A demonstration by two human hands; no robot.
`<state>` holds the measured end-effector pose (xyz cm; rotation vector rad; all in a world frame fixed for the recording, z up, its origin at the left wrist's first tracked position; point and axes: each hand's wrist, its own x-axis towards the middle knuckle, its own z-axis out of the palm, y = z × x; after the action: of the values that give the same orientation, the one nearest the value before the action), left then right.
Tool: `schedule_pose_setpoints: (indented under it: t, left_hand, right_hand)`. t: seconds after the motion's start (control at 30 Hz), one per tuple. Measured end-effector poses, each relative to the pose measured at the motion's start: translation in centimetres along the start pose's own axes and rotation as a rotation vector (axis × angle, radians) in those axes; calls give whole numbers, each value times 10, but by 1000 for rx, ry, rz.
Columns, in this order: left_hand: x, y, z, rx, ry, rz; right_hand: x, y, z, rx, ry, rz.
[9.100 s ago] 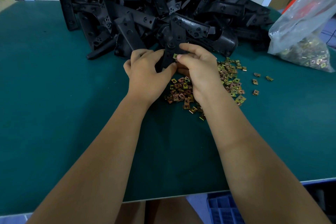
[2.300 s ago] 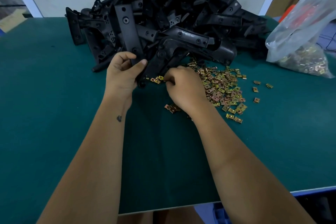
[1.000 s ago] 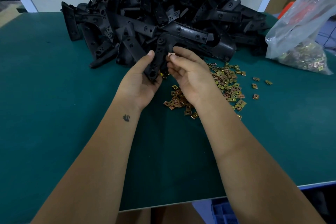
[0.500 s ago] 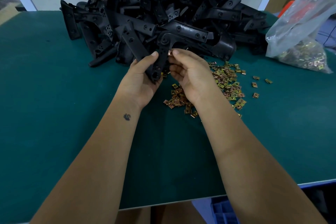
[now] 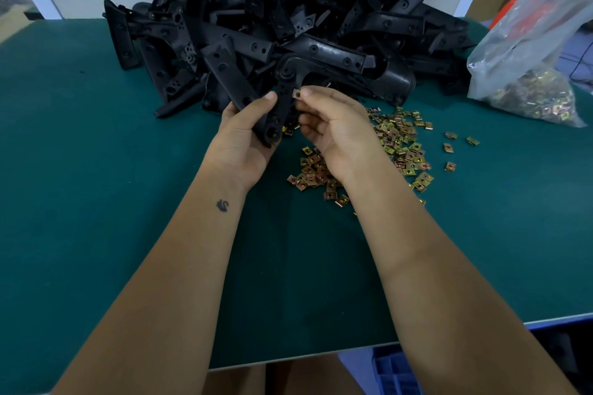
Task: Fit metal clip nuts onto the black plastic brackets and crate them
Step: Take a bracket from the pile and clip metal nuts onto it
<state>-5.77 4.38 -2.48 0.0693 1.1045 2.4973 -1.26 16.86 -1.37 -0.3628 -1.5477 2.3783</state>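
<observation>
L hand [image 5: 248, 135] grips a black plastic bracket [image 5: 279, 106] by its lower end, thumb across the front, holding it upright over the middle of the green surface [image 5: 96, 202]. R hand [image 5: 337, 125] pinches one clip nut [image 5: 296, 94] btwn thumb and forefinger, now right at the bracket's edge, just below the round pivot end. Vs a couple secs ago, when the R hand was down in the loose clip nuts [image 5: 401, 144] picking and the L was pulling the bracket from the heap, both have come up and met; over the last half sec the nut has barely shifted, so it looks like the push-on is underway, not finished. Can't tell if the nut is already seated or only touching.

Bracket heap [image 5: 288, 16] fills the far edge of the surface; a clear bag of nuts [image 5: 529, 74] sits at the far R corner. A blue crate [image 5: 394, 372] shows below the near edge. Likely next: slide nut home, then crate the part.
</observation>
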Motion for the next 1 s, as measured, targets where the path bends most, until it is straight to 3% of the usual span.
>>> schedule_pose_setpoints:
  t: [0.67, 1.0]
  left_hand:
    - [3, 0, -1, 41, 53, 57]
    - [3, 0, -2, 61, 38, 84]
  right_hand:
    - [0, -1, 0, -46, -19, 25]
    - [-1, -1, -1, 55, 22, 64]
